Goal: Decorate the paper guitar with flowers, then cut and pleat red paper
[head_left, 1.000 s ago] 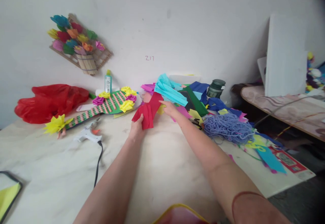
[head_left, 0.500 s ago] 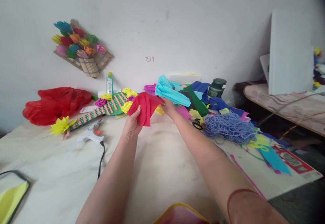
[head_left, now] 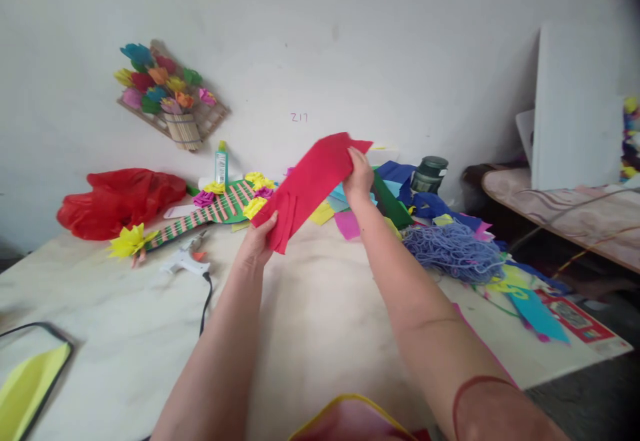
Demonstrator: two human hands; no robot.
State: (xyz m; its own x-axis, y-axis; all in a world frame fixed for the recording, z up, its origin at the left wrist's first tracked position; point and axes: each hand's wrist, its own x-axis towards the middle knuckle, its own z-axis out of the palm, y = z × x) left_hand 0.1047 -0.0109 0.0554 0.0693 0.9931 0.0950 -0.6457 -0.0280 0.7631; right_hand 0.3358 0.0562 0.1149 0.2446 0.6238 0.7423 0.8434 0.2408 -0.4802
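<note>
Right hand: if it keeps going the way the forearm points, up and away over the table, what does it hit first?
Probably the scrap paper pile behind the right hand, then the wall; depth unclear.

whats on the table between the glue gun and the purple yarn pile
In the head view, mostly bare table between the glue gun and the yarn; both forearms cross it, holding the red paper above.

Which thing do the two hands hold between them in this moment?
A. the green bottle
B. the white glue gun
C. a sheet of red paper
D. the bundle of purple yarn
C: the left hand grips the lower end of the red paper and the right hand grips its upper end, above the table.
</note>
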